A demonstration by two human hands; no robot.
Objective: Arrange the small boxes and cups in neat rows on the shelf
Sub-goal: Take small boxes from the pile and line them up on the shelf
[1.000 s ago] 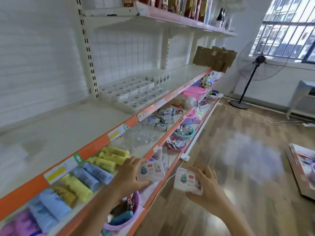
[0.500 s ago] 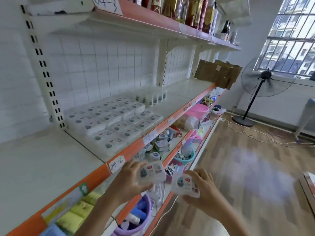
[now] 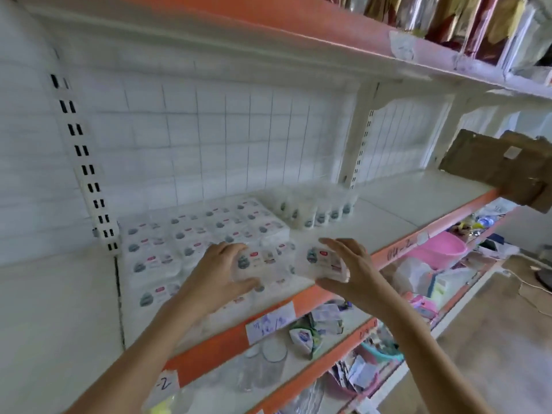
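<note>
Nearest the viewer, below the orange-edged shelf (image 3: 304, 297), lower tiers carry clear glass cups (image 3: 263, 366), loose packets (image 3: 316, 330) and, further right, a pink basin (image 3: 442, 249). A handwritten paper label (image 3: 270, 322) is stuck to the shelf's front lip. Above that lip, two forearms reach in from the bottom edge. The left hand (image 3: 222, 274) grips a small white box (image 3: 260, 262) between thumb and curled fingers, holding it over the front rows of boxes on the shelf. The right hand (image 3: 351, 265) grips a second small box (image 3: 321, 261), thumb beneath and fingers arched over the top, just right of the first box and above the shelf's front edge; motion blur makes it unclear whether either box touches the shelf surface. Behind the hands, the stocked boxes (image 3: 191, 234) lie flat in rows on the shelf, running back toward the white grid panel (image 3: 227, 138). To their right, at the shelf's rear, a row of small white cups (image 3: 319, 212) stands upright. Beyond the cups, at the shelf's far right end, a brown cardboard piece (image 3: 501, 165) overhangs the edge. Overhead, an upper shelf (image 3: 298, 22) holds bottles (image 3: 466, 19).
</note>
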